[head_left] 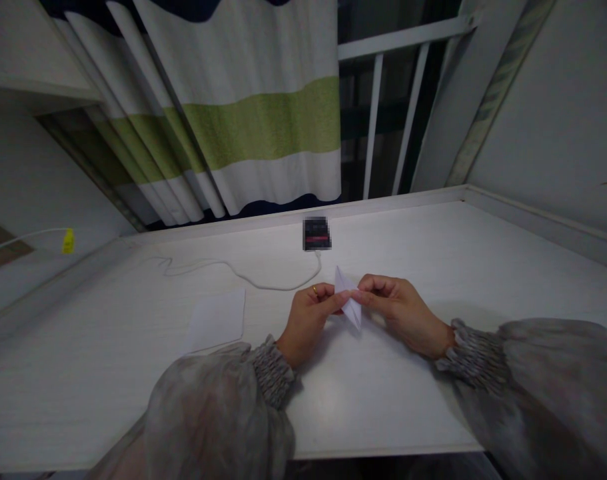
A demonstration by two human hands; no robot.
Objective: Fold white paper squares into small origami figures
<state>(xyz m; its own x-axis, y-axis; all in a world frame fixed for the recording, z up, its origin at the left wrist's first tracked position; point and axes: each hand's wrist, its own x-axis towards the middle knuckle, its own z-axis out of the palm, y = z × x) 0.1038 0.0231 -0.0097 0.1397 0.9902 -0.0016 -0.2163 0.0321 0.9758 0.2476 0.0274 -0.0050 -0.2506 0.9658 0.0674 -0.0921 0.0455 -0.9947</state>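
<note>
A small piece of folded white paper [353, 313] with pointed ends at top and bottom is held just above the white desk. My left hand [308, 317], with a ring on one finger, pinches it from the left. From the other side my right hand [400, 307] grips its middle between thumb and curled fingers. The two thumbs nearly meet on the paper. Part of the folds is hidden behind the fingers. A flat stack or sheet of white paper [217, 321] lies on the desk left of my left hand.
A dark, blurred-out device [316, 233] sits at the back of the desk [383, 413]. A white cable [243, 277] runs leftward from it. Behind are a striped curtain [263, 127] and white window bars [376, 127]. A yellow tag [68, 241] hangs on a cord at left.
</note>
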